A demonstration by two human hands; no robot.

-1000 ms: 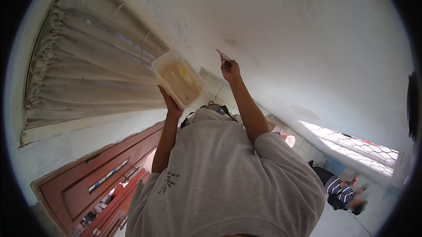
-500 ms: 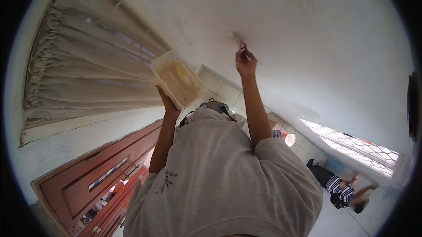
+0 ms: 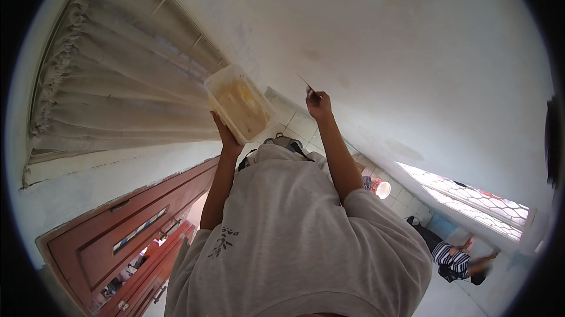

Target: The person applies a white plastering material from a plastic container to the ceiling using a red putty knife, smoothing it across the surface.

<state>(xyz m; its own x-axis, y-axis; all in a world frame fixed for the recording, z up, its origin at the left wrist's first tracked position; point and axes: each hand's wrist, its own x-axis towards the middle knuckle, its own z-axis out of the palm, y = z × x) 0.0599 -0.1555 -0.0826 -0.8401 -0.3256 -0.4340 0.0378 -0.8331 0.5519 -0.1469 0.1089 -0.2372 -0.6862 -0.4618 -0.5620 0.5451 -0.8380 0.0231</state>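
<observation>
My left hand (image 3: 228, 136) is closed on the near end of a clear plastic tub (image 3: 213, 94), which tilts toward me. Inside the tub, pale beige paste (image 3: 241, 111) coats the bottom, with a yellowish patch near the far side. My right hand (image 3: 319, 105) grips a putty knife (image 3: 306, 85); its thin blade shows almost edge-on and points up and to the left. The knife is in front of a whitish wall (image 3: 400, 70) with darker smudges; whether the blade touches it I cannot tell.
A curtained window (image 3: 118, 76) is on the left, above a reddish-brown door (image 3: 118, 240). A bucket (image 3: 381, 189) stands on the tiled floor (image 3: 297, 123) to the right. Farther right, a person in a striped shirt (image 3: 442, 253) is near a grilled window (image 3: 471, 196).
My right hand has come down the wall toward me and slightly left, and the putty knife's blade has turned edge-on. The tub has barely moved.
</observation>
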